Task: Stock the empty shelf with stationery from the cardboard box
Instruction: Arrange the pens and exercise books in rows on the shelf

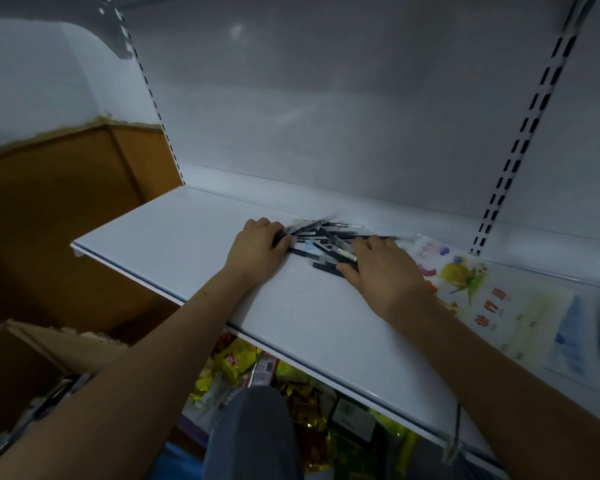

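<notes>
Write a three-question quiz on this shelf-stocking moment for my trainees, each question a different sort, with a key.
1. True or false: the pens lie in a neat row.
2. What lies right of the pens? A) picture books B) scissors C) tape
3. Where is the cardboard box?

Key:
1. False; they lie in a loose heap between the left hand and right hand.
2. A
3. Lower left, below the shelf.

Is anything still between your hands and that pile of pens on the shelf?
Nothing visible. The left hand and right hand already sit on either side of the pile of pens on the white shelf, touching it. The booklets lie to the right, beyond the right hand.
</notes>
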A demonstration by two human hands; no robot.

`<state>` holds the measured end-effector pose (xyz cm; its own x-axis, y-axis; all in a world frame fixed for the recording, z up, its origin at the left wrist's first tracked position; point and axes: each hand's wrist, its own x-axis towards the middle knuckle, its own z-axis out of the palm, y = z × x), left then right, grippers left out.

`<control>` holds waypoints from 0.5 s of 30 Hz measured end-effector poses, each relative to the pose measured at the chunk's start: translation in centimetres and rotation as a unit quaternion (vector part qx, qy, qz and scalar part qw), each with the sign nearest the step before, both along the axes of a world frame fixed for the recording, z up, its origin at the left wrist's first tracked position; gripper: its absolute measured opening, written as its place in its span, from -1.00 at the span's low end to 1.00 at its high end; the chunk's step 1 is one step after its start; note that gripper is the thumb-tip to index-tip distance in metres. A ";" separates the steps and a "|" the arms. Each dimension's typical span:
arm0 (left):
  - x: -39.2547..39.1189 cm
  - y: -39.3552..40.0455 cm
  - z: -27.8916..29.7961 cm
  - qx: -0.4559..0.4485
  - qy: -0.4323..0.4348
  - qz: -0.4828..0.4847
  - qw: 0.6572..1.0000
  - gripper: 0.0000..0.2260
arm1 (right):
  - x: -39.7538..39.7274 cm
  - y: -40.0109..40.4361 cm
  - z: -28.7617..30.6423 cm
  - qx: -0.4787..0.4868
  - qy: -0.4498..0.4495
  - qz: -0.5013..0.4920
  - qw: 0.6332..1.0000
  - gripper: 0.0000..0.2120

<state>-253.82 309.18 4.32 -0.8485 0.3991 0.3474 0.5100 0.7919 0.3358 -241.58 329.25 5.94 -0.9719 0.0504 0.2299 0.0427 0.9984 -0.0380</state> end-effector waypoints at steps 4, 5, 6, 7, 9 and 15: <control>-0.2 0.4 -0.1 0.003 0.052 -0.009 0.999 -0.79 | -0.1 0.7 0.5 -0.038 0.006 -0.018 0.999 -0.67; -0.2 0.4 -0.1 0.011 0.063 -0.010 0.998 -0.80 | -0.2 1.0 0.5 -0.046 0.013 -0.026 0.999 -0.69; -0.1 0.4 0.0 0.021 0.071 -0.008 0.997 -0.80 | -0.2 1.3 0.5 -0.053 0.023 -0.035 0.998 -0.71; 0.0 0.5 0.1 0.032 0.074 -0.005 0.997 -0.80 | -0.3 1.6 0.6 -0.061 0.034 -0.045 0.997 -0.73; 0.2 0.7 0.5 0.057 0.071 0.010 0.996 -0.79 | -0.3 2.2 0.9 -0.082 0.064 -0.064 0.993 -0.73; 1.3 2.6 3.5 0.139 0.072 0.029 0.987 -0.78 | 0.0 2.7 1.6 -0.098 0.133 -0.077 0.983 -0.73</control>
